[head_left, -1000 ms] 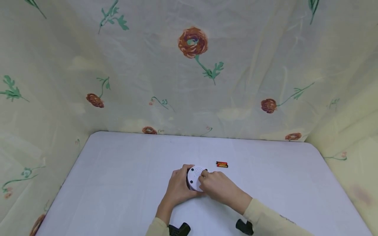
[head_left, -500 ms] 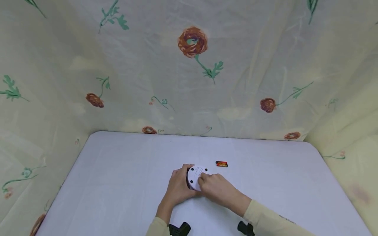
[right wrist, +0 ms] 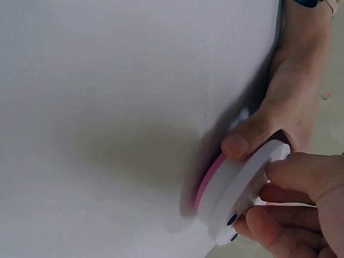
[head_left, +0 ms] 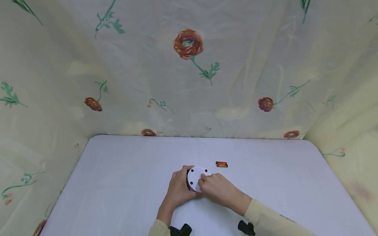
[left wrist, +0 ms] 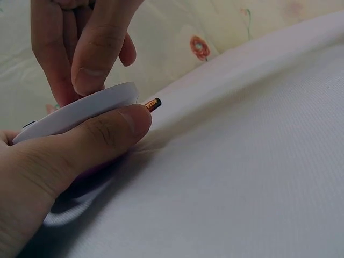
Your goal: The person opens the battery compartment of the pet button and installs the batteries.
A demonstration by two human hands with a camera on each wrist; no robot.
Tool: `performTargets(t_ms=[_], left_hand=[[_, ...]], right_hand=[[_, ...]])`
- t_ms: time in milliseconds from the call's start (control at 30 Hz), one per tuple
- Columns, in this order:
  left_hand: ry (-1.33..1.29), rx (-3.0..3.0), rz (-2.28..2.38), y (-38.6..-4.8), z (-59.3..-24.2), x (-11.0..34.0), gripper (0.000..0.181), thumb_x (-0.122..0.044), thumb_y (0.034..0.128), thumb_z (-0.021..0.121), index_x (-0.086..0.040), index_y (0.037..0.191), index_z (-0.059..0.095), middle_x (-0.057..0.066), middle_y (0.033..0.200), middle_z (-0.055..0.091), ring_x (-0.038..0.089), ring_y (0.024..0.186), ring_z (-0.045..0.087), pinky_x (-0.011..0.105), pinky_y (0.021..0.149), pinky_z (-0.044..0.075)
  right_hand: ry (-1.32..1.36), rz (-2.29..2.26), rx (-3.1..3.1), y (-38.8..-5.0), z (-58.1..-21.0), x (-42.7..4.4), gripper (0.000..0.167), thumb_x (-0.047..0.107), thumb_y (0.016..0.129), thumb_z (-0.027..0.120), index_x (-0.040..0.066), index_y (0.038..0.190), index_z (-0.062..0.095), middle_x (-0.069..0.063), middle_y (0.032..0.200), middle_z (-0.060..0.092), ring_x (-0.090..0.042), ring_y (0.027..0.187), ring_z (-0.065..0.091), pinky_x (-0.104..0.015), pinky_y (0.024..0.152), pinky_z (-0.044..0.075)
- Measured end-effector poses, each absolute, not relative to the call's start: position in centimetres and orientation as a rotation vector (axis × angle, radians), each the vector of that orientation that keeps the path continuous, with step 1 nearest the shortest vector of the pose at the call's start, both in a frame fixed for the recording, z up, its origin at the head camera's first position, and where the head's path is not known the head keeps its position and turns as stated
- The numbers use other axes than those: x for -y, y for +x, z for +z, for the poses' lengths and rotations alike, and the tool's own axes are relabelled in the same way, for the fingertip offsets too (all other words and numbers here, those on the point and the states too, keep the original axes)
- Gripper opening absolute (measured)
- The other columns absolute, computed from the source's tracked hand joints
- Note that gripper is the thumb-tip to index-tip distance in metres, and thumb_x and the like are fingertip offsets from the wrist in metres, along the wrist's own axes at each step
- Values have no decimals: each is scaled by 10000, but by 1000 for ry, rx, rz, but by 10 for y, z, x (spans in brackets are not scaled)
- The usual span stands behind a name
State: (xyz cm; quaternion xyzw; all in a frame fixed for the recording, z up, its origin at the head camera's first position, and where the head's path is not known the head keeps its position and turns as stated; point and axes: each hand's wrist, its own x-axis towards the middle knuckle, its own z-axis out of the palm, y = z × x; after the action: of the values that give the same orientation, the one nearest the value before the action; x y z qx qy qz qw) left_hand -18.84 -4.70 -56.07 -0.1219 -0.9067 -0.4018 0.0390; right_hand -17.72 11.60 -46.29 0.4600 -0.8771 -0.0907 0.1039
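My left hand (head_left: 179, 188) grips the side of a round white device (head_left: 195, 178) with a perforated face and small black feet. Seen from the right wrist, its far rim carries a pink band, and the left thumb (right wrist: 236, 145) lies along the side. My right hand (head_left: 217, 190) has bent fingers and thumb pinching at the face of the device (right wrist: 244, 191), and they hide part of it. Whether a small piece is between those fingertips is hidden. Two red and black batteries (head_left: 221, 164) lie side by side beyond the right hand.
All this is on a white-covered table (head_left: 124, 167). A floral curtain (head_left: 236, 65) hangs behind the table and along both sides. Black wrist gear (head_left: 246, 227) shows below the right forearm, and more black gear (head_left: 181, 230) by the left.
My right fingertips have shifted slightly down across the face, uncovering one black foot. The left hand keeps its grip, and the batteries stay put. The head view has tilted a little.
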Motion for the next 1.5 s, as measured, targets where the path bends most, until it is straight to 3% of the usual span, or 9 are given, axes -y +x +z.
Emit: performTargets(t_ms=[367,600,767,900,1033,1167,1500], left_hand=[[-388,2763,-1192,-190,-562,46,856,-520,605,825,-178,1292,446,-2,1266,599,200,1139,559,416,1003,390],[-413,2744,-1155,-191,-562,46,824,-505,623,818,-170,1283,456,-7,1263,601,159,1126,575,390,1013,380],[-396,2763,-1179,-191,-561,47,878,-520,607,824,-167,1310,433,14,1266,598,199,1139,566,403,1021,377],[-403,2756,-1182,-190,-561,47,949,-624,577,800,-176,1320,416,-7,1263,599,161,1104,569,394,1004,383],[-415,2739,-1180,-189,-561,46,964,-675,568,772,-180,1312,410,-30,1243,611,109,1057,578,370,996,381],[-406,2745,-1181,-188,-562,44,948,-627,585,796,-169,1319,408,-8,1267,601,141,1102,576,377,1002,377],[-398,2729,-1154,-189,-562,43,940,-584,583,818,-155,1317,417,10,1265,598,158,1117,577,377,998,378]], right_hand=[[1323,-341,2522,-175,-466,-111,82,116,740,738,65,768,680,-29,707,625,-91,508,517,-243,443,443],[1318,-426,2479,-173,-469,-111,119,113,762,725,32,846,702,-99,858,700,-134,587,622,-254,471,489],[1286,-289,2565,-172,-467,-115,162,160,776,732,49,888,696,-63,884,690,-131,635,637,-241,488,488],[1179,-155,2638,-172,-469,-121,195,167,760,759,105,936,702,-24,964,692,-137,747,671,-239,492,488],[1072,3,2667,-170,-473,-125,158,209,765,763,158,889,680,30,952,640,-109,765,609,-214,450,426],[1065,123,2647,-169,-478,-129,131,207,782,737,155,820,623,46,861,539,-78,706,478,-179,438,366],[1062,186,2598,-170,-480,-135,148,205,726,727,152,787,603,55,802,504,-61,692,445,-171,472,393]])
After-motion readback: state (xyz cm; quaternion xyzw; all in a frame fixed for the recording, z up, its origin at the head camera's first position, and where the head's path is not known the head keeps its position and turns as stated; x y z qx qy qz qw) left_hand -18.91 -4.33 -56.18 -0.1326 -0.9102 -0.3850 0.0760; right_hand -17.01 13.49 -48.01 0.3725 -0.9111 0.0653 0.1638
